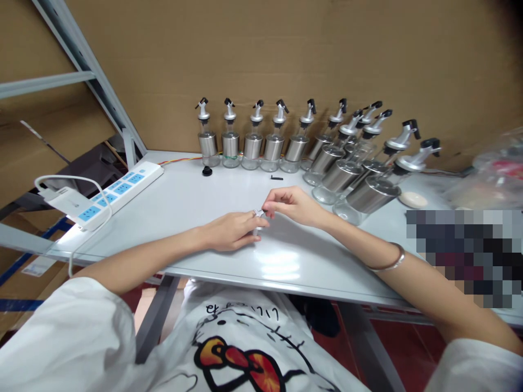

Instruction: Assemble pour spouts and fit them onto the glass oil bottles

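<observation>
My left hand (pixel 232 231) is closed around a small silver pour spout (pixel 259 213), low over the table's middle. At the upper end of that spout, my right hand (pixel 296 206) pinches a small dark piece between thumb and fingertips; its shape is mostly hidden by the fingers. Just beyond my hands lies a thin black lever (pixel 277 178). A black stopper (pixel 207 171) sits farther left, close to the row of bottles. Glass oil bottles (pixel 253 147) with steel sleeves stand upright behind, each topped by a silver spout with a black lever.
More oil bottles (pixel 368 190) cluster at the right. A white power strip (pixel 122 190) with a plugged-in charger and cable lies on the left. A pale round disc (pixel 413 200) and clear plastic bags (pixel 490 174) are at the right. Cardboard (pixel 286 49) lines the back of the table.
</observation>
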Demonstrator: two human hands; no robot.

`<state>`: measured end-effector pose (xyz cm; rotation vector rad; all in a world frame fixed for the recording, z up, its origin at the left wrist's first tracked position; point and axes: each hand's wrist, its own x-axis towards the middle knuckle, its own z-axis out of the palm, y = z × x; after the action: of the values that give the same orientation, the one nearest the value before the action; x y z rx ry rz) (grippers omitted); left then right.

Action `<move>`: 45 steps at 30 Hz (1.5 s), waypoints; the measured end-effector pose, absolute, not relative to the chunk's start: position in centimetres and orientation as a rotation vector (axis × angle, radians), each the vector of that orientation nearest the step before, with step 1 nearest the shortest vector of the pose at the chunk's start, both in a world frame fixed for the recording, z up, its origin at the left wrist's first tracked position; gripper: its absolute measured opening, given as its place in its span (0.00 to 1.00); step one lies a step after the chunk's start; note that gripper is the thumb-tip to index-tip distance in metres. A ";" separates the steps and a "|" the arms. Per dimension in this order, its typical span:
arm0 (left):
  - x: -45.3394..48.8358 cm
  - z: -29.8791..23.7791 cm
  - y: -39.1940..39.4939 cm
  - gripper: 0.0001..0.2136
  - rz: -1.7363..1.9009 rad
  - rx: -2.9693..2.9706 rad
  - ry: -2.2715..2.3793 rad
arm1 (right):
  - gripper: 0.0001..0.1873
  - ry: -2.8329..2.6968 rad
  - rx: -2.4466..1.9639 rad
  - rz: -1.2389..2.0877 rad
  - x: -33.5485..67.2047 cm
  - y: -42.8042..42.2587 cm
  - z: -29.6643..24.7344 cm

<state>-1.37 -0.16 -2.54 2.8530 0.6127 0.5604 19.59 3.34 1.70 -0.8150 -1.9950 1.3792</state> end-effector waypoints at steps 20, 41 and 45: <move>-1.3 -2.5 -0.2 0.17 0.431 2.895 0.580 | 0.15 -1.679 -0.545 2.363 21.0 4.8 0.3; -1.0 -2.3 -0.4 0.16 0.299 2.974 0.563 | 0.13 -1.781 -0.525 2.371 20.9 4.4 -0.1; -1.0 -2.3 -0.4 0.16 0.311 2.965 0.551 | 0.13 -1.840 -0.542 2.324 20.9 4.3 0.1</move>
<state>-1.02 -0.42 -2.28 2.9645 0.5511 0.3111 20.89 4.28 0.08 -0.5424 -1.8398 2.3241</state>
